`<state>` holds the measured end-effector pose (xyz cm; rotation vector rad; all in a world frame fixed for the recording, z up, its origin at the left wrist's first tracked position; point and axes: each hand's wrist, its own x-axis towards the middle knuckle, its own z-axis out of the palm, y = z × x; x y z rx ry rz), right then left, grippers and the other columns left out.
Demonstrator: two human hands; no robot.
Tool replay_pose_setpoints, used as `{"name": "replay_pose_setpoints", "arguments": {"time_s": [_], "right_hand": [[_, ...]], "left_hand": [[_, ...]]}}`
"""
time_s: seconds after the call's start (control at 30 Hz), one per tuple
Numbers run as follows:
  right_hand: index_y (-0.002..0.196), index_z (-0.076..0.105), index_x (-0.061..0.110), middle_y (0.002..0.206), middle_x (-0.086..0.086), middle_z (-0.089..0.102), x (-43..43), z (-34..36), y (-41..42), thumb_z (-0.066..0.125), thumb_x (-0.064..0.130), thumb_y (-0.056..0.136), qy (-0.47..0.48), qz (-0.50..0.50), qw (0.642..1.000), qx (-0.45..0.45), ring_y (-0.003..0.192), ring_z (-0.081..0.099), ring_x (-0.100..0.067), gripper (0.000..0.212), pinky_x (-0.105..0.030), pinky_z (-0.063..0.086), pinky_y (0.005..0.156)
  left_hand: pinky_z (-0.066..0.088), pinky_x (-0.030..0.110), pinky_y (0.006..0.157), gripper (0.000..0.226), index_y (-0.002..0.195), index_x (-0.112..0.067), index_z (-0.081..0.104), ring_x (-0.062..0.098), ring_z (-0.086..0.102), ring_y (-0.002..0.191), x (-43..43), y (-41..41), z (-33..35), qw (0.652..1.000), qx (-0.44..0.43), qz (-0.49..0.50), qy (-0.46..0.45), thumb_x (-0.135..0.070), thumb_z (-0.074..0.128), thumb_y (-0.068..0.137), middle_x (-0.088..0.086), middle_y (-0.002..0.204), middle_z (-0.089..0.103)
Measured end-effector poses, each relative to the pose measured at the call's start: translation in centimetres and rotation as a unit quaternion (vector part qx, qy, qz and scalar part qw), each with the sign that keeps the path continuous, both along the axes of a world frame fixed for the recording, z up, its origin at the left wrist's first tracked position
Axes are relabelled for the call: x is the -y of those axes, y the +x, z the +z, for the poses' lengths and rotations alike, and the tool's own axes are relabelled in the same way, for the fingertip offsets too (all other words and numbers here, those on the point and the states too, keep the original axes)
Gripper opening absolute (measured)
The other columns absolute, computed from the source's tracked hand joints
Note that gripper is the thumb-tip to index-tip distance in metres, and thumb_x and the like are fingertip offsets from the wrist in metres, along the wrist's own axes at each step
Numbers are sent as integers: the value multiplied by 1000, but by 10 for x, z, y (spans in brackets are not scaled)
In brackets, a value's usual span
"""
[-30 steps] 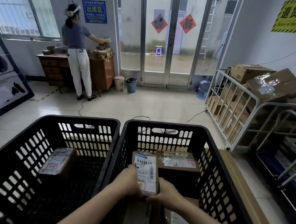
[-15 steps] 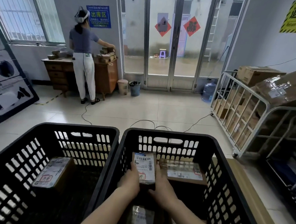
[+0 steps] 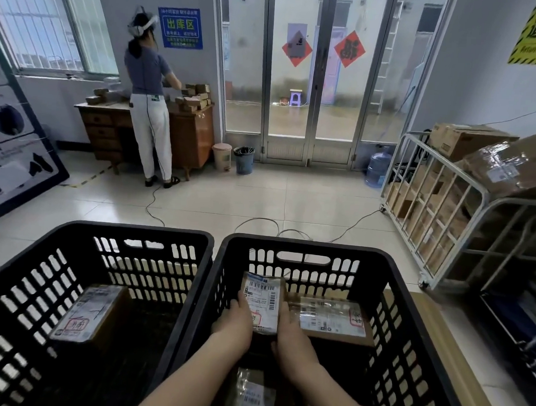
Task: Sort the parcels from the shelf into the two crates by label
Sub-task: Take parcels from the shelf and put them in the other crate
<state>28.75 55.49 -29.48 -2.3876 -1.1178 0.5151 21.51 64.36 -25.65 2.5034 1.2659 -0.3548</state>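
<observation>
Both hands are working inside the right crate (image 3: 392, 307). The left hand (image 3: 237, 321) and the right hand (image 3: 290, 333) are gripping 1 small parcel (image 3: 262, 303) between them, 1 hand on each long side, label facing up. The fingers are wrapping narrowly around the parcel's edges; neither hand is open.

Compared with the views 1.0 s and 0.5 s ago, the parcel is sitting farther from the body and deeper in the crate, and the arms are reaching further forward. The parcel is now lying just beside a second parcel (image 3: 331, 319), which is resting toward the back right of the same crate; whether the 2 are touching cannot be told. A third parcel (image 3: 253, 396) is lying near the front wall, partly hidden by the forearms.

The left crate (image 3: 107, 240) is holding 1 parcel (image 3: 86, 312) with a red mark on its label.

Judgement: the placing step for this parcel is nearly complete, and release is the remaining action. The label characters are too small to confirm the sorting choice. The shelf is not identifiable with certainty in this view.
</observation>
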Motion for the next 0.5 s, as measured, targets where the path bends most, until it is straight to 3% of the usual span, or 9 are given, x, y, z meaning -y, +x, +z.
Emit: {"name": "replay_pose_setpoints", "arguments": {"time_s": [0.13, 0.3, 0.5], "right_hand": [[149, -6, 15, 147, -13, 30, 14, 11, -2, 58, 22, 90, -19, 10, 1000, 8, 124, 45, -25, 86, -32, 44, 97], [149, -1, 18, 145, -8, 32, 35, 31, -9, 60, 29, 88, -15, 12, 999, 38, 128, 41, -22, 86, -32, 43, 99], [149, 4, 17, 145, -6, 33, 74, 56, -21, 60, 34, 88, -29, 28, 992, 116, 130, 38, -21, 85, -30, 39, 104]], "left_hand": [[33, 34, 109, 84, 148, -3, 1, 25, 24, 139, 9, -8, 8, 998, 36, -37, 42, -5, 58, 86, 13, 152, 18], [28, 31, 112, 94, 147, -5, 4, 23, 18, 141, 19, -33, 22, 986, 47, -104, 123, -17, 69, 81, 11, 151, 17], [11, 35, 120, 95, 148, -6, 6, 27, 9, 144, 39, -66, 37, 969, 11, -174, 175, -35, 67, 81, 13, 154, 14]]}}
